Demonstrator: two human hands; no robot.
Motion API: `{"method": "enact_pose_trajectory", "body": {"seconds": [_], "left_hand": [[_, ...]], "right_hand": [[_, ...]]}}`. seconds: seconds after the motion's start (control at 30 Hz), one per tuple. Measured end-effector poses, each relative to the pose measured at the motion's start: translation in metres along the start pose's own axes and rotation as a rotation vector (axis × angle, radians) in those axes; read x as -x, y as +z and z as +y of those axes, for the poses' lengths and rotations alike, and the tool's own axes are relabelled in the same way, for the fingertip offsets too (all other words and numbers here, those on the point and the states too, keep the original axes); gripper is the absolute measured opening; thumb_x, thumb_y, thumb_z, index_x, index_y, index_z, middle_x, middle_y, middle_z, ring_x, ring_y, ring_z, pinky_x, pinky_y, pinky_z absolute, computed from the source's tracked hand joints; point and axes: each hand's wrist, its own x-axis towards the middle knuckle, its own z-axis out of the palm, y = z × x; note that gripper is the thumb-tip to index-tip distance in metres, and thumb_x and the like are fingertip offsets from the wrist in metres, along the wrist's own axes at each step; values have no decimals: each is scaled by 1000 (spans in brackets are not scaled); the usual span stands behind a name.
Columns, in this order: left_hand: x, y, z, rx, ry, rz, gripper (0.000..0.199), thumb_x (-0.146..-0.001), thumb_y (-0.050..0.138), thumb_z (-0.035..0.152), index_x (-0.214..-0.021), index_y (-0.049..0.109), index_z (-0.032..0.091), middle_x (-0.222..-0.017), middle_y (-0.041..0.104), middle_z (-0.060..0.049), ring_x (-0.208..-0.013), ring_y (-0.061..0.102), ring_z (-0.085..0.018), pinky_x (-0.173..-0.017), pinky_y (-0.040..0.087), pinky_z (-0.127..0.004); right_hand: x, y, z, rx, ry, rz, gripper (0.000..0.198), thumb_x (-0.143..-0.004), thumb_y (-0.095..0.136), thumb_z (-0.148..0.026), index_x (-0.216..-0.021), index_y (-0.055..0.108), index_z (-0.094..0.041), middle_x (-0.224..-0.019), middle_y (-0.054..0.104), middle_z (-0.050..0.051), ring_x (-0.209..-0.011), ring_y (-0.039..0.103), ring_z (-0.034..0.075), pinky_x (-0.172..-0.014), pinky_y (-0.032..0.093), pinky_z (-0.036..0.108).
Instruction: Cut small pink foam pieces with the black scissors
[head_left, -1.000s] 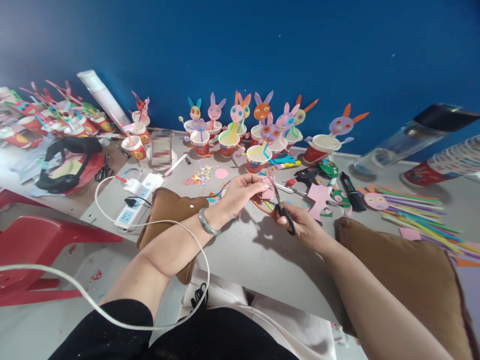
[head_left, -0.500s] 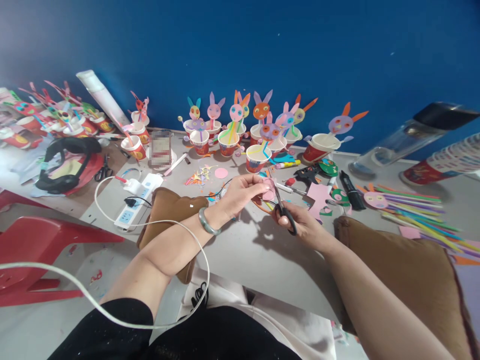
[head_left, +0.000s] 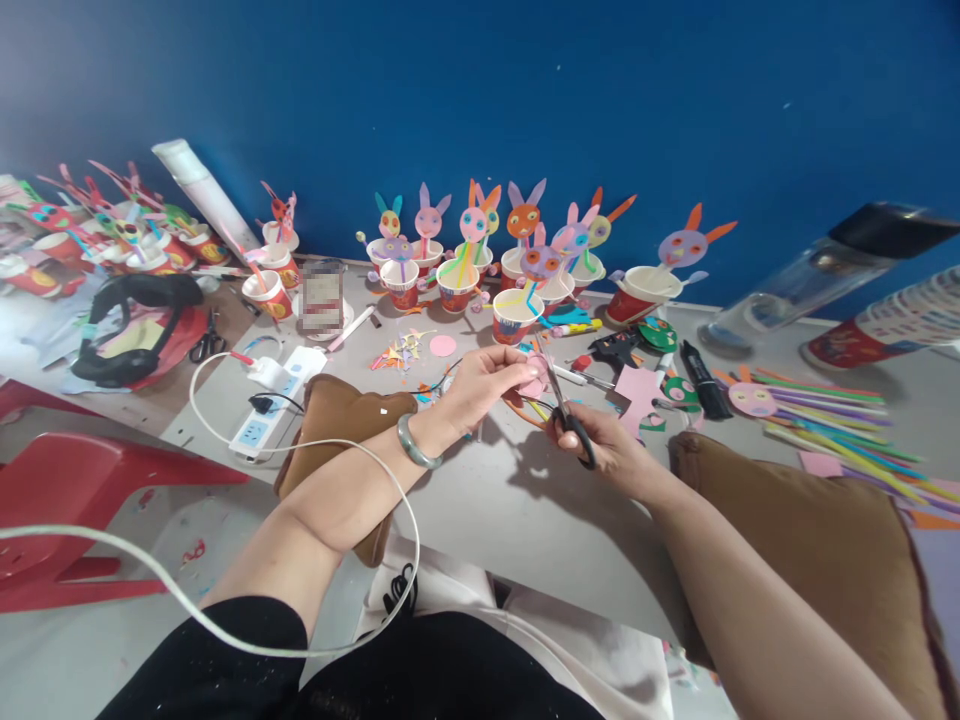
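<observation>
Left hand [head_left: 486,388] pinches a thin pink rounded sheet [head_left: 538,386], right hand [head_left: 604,450] clamps black-handled metal scissors [head_left: 558,402]; if it flexes, blades could nick fingertips.

A plain blue wall [head_left: 480,90] filled the back of the room, deep in colour at the middle and right and paler at the left, with a few tiny white specks on it. A grey table [head_left: 517,525] stood along it, and a brown tabletop [head_left: 131,405] adjoined at the left. Below, a red chair [head_left: 67,495] stood on a pale grey floor [head_left: 67,665] with small scraps [head_left: 193,551]
</observation>
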Motion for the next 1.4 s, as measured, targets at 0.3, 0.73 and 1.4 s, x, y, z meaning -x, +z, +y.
{"method": "enact_pose_trajectory", "body": {"seconds": [0.3,0.73,1.4], "left_hand": [[1,3,4,27,-1,-7,27,-71,73,36,-71,55,15,-61,55,2,-59,55,-7,-53,41,-20],[0,0,2,33,1,-52,22,-74,71,31,-70,56,15,-62,60,1,-59,57,-7,-54,42,-20],[1,1,4,-55,15,-50,27,-76,70,37,-68,54,16,-62,56,2,-62,56,-8,-55,41,-21]], "right_hand": [[1,0,-6,15,-1,-6,63,-77,56,-82,-69,54,-20,-64,51,0,-60,45,14,-55,36,27],[1,-2,-3,22,19,-10,63,-76,56,-82,-69,54,-20,-65,53,1,-60,46,14,-55,37,27],[2,-4,-3,18,27,-42,64,-77,55,-82,-71,54,-19,-67,53,1,-61,45,14,-56,36,28]]}}
